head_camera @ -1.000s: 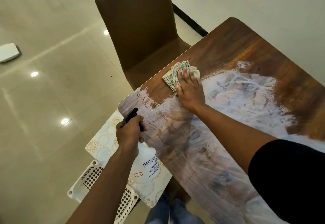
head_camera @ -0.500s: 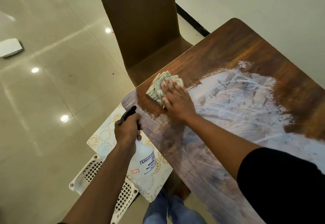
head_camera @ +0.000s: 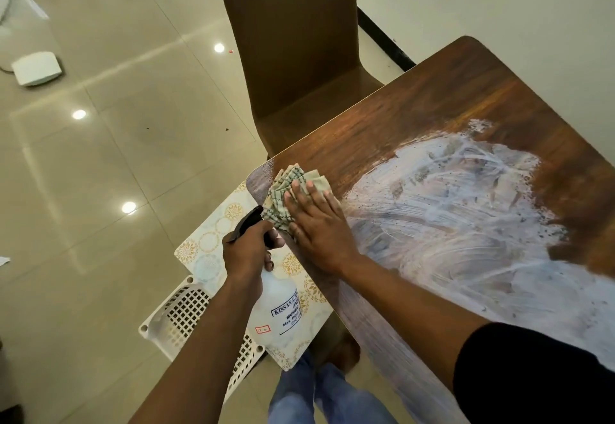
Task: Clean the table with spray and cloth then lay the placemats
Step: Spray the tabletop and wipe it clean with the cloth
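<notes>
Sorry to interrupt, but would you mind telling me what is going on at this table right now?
A person is wiping the wooden table. The right hand presses a checked cloth flat near the table's corner, beside a wide patch of white smeared cleaner. The left hand grips a spray bottle just off the table's edge. A patterned placemat lies below on a white basket, not yet laid.

Home dining area, most likely. Dark brown wood-grain desk (head_camera: 432, 117) pushed against plain cream wall (head_camera: 499, 7), brown upholstered high-back dining chair (head_camera: 293, 44) tucked in beside it. Glossy beige floor tiles (head_camera: 116, 157) reflecting ceiling spotlights. Patterned cream-and-gold placemat (head_camera: 213, 240) lying on white plastic lattice basket (head_camera: 186, 310).
</notes>
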### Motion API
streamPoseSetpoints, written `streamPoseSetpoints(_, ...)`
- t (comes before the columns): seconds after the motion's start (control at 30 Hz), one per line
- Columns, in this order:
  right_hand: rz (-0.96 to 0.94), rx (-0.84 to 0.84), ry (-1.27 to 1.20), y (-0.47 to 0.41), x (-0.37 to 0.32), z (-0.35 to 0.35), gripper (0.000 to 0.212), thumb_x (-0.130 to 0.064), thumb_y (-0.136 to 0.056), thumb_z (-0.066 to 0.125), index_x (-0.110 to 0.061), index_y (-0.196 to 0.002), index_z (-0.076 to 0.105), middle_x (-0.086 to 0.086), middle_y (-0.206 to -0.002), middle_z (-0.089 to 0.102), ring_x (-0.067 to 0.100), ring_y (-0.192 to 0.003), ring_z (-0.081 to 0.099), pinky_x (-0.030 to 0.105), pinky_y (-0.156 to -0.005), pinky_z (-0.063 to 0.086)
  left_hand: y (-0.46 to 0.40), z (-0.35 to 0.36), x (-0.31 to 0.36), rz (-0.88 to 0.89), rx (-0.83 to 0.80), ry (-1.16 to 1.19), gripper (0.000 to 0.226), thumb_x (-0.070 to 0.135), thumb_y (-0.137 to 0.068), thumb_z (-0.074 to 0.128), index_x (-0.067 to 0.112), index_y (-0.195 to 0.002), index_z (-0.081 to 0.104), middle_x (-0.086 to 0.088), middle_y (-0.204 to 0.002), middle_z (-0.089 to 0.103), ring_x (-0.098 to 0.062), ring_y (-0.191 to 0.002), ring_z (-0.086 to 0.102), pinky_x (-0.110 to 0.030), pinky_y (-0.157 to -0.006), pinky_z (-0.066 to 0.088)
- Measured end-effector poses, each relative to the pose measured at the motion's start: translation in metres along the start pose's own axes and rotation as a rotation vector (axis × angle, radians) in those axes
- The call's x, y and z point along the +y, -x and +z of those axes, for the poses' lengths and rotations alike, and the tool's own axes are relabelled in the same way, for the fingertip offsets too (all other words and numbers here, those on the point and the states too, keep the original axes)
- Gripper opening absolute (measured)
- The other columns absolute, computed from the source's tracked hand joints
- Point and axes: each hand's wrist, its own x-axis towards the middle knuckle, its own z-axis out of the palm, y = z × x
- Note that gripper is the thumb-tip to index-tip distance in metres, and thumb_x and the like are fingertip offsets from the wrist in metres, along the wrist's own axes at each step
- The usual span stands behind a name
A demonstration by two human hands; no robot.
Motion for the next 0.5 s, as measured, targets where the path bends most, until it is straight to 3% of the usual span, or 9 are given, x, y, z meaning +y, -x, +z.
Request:
streamPoseSetpoints(0.07,-0.046,-0.013,0.022,-0.007,0.007,-0.001,0.06,-0.045,-0.107,0.028,-0.028,-0.164,0.022,-0.005,-0.172,0.01,0.021,-0.16,0.005,0.045,-0.128,0.01,0.003,-0.002,-0.001,-0.012,0.007,-0.005,0.024,0.019,-0.095,0.071,0.005,-0.077,0.074,-0.016,-0.076,0.074,-0.012,-0.039,0.039,-0.024,-0.042,0.036)
streamPoseSetpoints(0.17,-0.087,-0.034,0.078,-0.039,0.019,-0.012,0.061,-0.048,-0.107,0.023,-0.029,-0.165,0.015,-0.004,-0.172,0.007,0.022,-0.16,0.004,0.047,-0.128,0.011,0.006,-0.007,-0.001,-0.005,0.006,-0.001,0.022,0.018,-0.096,0.071,0.006,-0.077,0.073,-0.015,-0.075,0.073,-0.011,-0.037,0.042,-0.026,-0.043,0.035)
streamPoseSetpoints(0.37,0.153,0.015,-0.055,-0.088,0.003,-0.027,0.057,-0.042,-0.108,0.035,-0.034,-0.163,0.022,-0.008,-0.172,0.007,0.02,-0.16,0.0,0.044,-0.128,0.003,0.005,-0.019,-0.001,0.008,-0.003,-0.006,0.022,0.019,-0.096,0.072,0.007,-0.078,0.073,-0.015,-0.076,0.073,-0.011,-0.039,0.043,-0.026,-0.042,0.035)
streamPoseSetpoints(0.5,0.027,-0.019,-0.062,-0.068,-0.012,-0.015,0.055,-0.042,-0.108,0.039,-0.036,-0.161,0.025,-0.007,-0.171,0.01,0.023,-0.16,0.005,0.044,-0.128,0.008,0.007,-0.019,0.001,0.022,-0.02,0.008,0.02,0.017,-0.096,0.071,0.005,-0.081,0.073,-0.018,-0.08,0.072,-0.011,-0.037,0.045,-0.025,-0.04,0.035)
